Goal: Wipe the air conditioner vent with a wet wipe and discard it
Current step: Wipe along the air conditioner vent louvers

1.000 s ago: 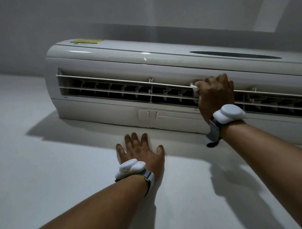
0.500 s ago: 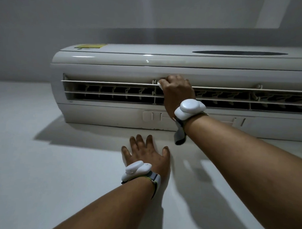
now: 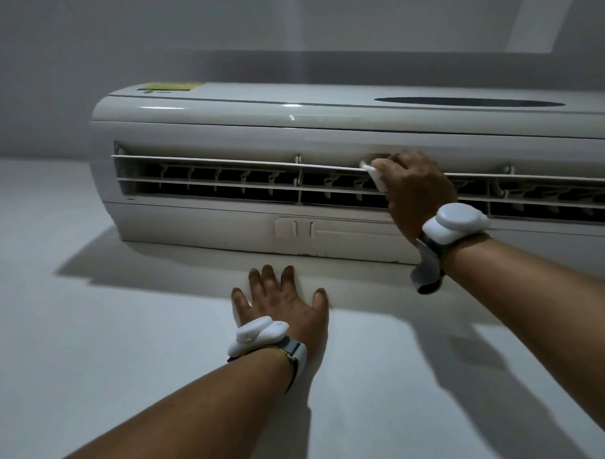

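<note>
A white wall-mounted air conditioner (image 3: 229, 130) spans the upper half of the view, running from about ten o'clock off the frame edge at three o'clock, with a yellow label (image 3: 172, 86) on its top at eleven o'clock and a dark oval panel (image 3: 470, 102) at one o'clock. Its vent (image 3: 210, 179) is a long dark slot across the front, crossed by two pale horizontal louvers with small vertical fins behind them. The right hand (image 3: 415, 190) is pressed against the vent at about two o'clock from the frame's centre, fingers curled closed around a white wet wipe (image 3: 376, 177); the wipe pokes out at the hand's left side, touching the upper louver and the slot just beneath it. A white wrist device (image 3: 455, 222) on a grey strap sits on that wrist. The left hand (image 3: 284, 304) lies flat on the white wall (image 3: 85, 324) at six o'clock, just below the unit's underside, fingers spread wide and holding nothing, its fingertips near the shadow under the unit's casing. A second white wrist band (image 3: 259, 334) wraps that wrist. Both bare forearms reach in from the bottom and right edges, casting dark shadows on the wall.
</note>
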`<state>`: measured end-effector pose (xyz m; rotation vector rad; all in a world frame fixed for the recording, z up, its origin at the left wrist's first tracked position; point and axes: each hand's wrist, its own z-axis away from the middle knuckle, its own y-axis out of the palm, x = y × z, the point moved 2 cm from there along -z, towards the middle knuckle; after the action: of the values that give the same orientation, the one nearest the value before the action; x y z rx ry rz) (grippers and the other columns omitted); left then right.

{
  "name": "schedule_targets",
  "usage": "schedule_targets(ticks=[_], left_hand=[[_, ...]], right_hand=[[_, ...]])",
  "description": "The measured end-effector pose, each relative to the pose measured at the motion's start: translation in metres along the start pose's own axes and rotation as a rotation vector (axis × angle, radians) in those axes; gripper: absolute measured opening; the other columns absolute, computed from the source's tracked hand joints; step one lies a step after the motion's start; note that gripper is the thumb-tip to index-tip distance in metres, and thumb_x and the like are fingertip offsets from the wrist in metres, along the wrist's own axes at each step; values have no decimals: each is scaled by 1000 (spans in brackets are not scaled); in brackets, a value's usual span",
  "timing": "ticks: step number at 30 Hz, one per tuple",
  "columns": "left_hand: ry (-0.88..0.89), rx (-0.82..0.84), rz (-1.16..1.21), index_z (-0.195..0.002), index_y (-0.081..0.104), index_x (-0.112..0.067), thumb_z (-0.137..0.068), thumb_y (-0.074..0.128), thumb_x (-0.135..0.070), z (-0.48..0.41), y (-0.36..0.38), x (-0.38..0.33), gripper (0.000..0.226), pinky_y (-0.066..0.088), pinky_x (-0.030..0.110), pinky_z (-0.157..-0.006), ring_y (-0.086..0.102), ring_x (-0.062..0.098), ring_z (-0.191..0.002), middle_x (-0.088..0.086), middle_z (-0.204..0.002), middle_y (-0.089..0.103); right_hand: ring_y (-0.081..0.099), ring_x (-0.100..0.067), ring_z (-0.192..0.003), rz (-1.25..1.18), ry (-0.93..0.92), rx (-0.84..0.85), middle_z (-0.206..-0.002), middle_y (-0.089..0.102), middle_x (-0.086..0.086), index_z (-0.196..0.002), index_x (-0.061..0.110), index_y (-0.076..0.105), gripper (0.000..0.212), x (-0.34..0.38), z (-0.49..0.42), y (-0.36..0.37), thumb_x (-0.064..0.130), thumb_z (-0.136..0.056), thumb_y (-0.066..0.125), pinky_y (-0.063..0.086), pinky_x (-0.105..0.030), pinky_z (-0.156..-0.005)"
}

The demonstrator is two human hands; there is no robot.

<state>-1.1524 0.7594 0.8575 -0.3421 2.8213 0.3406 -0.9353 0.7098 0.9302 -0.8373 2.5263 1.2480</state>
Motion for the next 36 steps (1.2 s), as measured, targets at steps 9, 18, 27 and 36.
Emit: schedule_targets(ticks=[9,18,27,36], left_hand=[[3,14,-12,-152,11,-32,-88,20,-65,3,-5,-1,73,-6,50,-115,-6,21,-148,-1,-162,2],[0,27,-4,-152,11,-32,-89,21,-64,5,-10,0,72,-5,49,-116,-6,20,-148,-1,-162,2],[38,25,10,-152,12,-33,-90,21,-63,6,-13,3,70,-4,48,-117,-4,19,-148,-2,-162,3],[229,22,46,-150,15,-40,-89,22,-63,4,-23,39,66,1,42,-118,-1,10,-147,-11,-161,6]], right_hand=[[56,-43,-93,111,22,-21,-103,62,-24,-113,4,61,26,-69,21,-15,9,-93,45,48,-47,-76],[53,-44,-95,140,106,-13,-103,60,-25,-115,3,60,28,-100,33,-25,1,-89,49,46,-50,-79],[51,-40,-99,85,176,-61,-106,58,-21,-114,7,62,26,-55,19,-9,16,-97,45,41,-44,-80],[50,-35,-104,6,138,-3,-111,58,-14,-117,13,61,30,23,-12,16,24,-100,39,37,-39,-86]])
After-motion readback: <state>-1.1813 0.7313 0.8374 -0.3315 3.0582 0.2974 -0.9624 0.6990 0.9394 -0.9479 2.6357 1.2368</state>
